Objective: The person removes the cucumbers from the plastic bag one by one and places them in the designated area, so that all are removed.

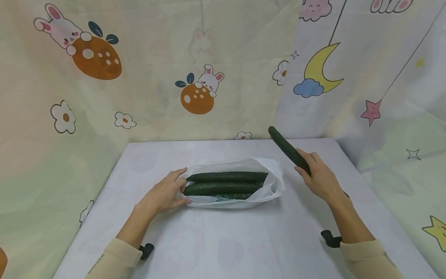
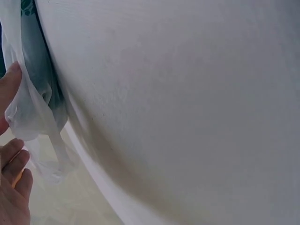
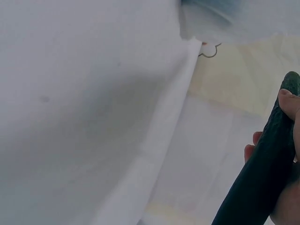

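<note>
A white plastic bag (image 1: 275, 186) lies with its opening facing up. Inside it are several long green cucumbers (image 1: 226, 188), side by side. My left hand (image 1: 165, 193) holds the bag's left end, index finger along the far edge and thumb at the near one. In the left wrist view, the thumb (image 2: 10, 86) presses on the thin plastic. Right of the bag, my right hand (image 1: 320, 176) grips another cucumber (image 1: 287, 147) above the table. Its free end points up and to the left, and the palm hides its lower part.
A pale cloth covers the table (image 1: 230, 244). Behind and beside it hang curtains (image 1: 244, 50) printed with rabbits, flowers, a moon and stars. Dark wrist mounts (image 1: 331, 239) sit below both hands near the beige sleeves (image 1: 369, 255).
</note>
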Action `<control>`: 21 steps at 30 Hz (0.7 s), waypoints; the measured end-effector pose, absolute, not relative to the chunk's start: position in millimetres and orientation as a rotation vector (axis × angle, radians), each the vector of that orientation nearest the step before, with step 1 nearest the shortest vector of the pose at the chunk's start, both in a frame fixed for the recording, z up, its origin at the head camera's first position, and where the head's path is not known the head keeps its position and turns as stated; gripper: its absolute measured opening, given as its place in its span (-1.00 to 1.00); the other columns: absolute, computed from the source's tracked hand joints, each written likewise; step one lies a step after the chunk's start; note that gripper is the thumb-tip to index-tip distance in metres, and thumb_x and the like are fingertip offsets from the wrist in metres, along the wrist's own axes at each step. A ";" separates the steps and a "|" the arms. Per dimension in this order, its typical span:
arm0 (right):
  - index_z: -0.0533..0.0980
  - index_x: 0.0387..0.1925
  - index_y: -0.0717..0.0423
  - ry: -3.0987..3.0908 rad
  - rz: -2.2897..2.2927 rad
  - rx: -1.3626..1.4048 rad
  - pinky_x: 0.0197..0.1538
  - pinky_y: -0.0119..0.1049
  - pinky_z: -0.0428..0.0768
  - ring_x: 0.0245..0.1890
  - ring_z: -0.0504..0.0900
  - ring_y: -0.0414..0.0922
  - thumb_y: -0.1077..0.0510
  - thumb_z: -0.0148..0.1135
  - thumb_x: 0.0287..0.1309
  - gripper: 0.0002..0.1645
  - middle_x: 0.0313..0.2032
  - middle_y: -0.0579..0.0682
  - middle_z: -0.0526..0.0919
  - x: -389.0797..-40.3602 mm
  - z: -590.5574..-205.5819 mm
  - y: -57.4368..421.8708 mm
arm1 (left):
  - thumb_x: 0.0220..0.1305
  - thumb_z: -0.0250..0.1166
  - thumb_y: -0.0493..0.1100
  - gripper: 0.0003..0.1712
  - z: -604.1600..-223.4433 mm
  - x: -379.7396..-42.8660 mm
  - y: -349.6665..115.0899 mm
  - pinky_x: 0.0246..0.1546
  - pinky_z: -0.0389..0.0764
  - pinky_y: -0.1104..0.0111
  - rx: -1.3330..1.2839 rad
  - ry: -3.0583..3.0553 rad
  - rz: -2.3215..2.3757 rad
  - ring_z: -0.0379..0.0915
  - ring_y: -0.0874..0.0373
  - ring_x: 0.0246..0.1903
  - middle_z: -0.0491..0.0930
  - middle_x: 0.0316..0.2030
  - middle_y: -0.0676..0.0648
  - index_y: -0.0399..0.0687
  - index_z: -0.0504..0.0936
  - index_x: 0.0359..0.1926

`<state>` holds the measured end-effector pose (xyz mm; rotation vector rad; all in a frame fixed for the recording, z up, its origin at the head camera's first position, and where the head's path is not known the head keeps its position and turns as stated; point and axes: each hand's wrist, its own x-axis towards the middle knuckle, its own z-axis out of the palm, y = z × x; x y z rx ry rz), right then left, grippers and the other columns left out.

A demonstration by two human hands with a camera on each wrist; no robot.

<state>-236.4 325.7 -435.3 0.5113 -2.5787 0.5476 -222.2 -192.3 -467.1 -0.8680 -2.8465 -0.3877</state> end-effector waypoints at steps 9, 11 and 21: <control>0.29 0.47 0.16 -2.593 0.603 0.462 -0.23 0.17 0.53 -0.23 0.56 0.16 0.19 0.33 0.34 -0.26 -0.04 0.26 0.49 -231.8 -446.7 350.1 | 0.04 0.60 0.20 -0.47 -461.2 -222.1 -194.5 0.02 0.55 0.07 -0.850 -2.874 -0.400 0.31 -0.23 0.41 0.27 0.50 -0.22 0.16 0.38 -0.41; 0.28 0.47 0.17 -2.605 0.615 0.451 -0.20 0.21 0.53 -0.21 0.56 0.19 0.18 0.33 0.35 -0.26 -0.03 0.28 0.50 -230.9 -450.1 356.2 | 0.04 0.60 0.21 -0.46 -461.4 -222.8 -193.9 0.02 0.55 0.08 -0.855 -2.876 -0.408 0.31 -0.22 0.41 0.28 0.50 -0.22 0.16 0.38 -0.40; 0.25 0.46 0.28 -2.651 0.630 0.366 -0.16 0.32 0.47 -0.13 0.53 0.33 0.19 0.32 0.35 -0.25 -0.01 0.41 0.46 -222.3 -469.1 390.4 | 0.05 0.60 0.21 -0.46 -466.1 -224.9 -192.1 0.05 0.54 0.09 -0.864 -2.892 -0.414 0.30 -0.21 0.41 0.27 0.50 -0.22 0.15 0.39 -0.39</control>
